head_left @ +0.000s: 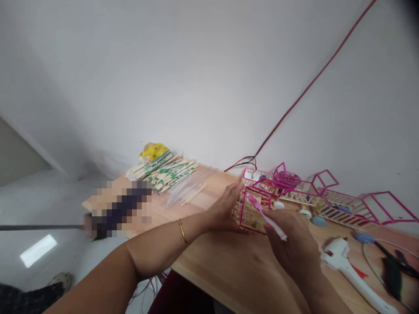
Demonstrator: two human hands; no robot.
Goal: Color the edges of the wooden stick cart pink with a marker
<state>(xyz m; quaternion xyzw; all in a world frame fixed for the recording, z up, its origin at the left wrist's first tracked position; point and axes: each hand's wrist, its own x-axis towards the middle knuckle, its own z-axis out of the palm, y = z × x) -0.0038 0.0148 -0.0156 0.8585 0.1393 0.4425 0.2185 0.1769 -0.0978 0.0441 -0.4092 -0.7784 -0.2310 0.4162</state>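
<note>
A small box (253, 212) built of thin wooden sticks, its edges coloured pink, sits near the table's right half. My left hand (225, 209) grips its left side, thumb low and fingers around the far edge. In my right hand (291, 235) is a slim pink-and-white pen-like tool (262, 209), whose exact kind I cannot make out. Its pink end lies over the box's upper pink edge; whether it touches is unclear. Just behind stands a similar stick box (258, 175) holding small white and coloured items.
More pink-edged stick frames (347, 209) line the wall at right, near bottle caps (318, 221). A white glue gun (347, 261) lies beside my right arm. Loose sticks (173, 172), glue sticks (180, 189) and a yellow packet (153, 152) are at left, where another person's blurred-out figure (121, 209) shows.
</note>
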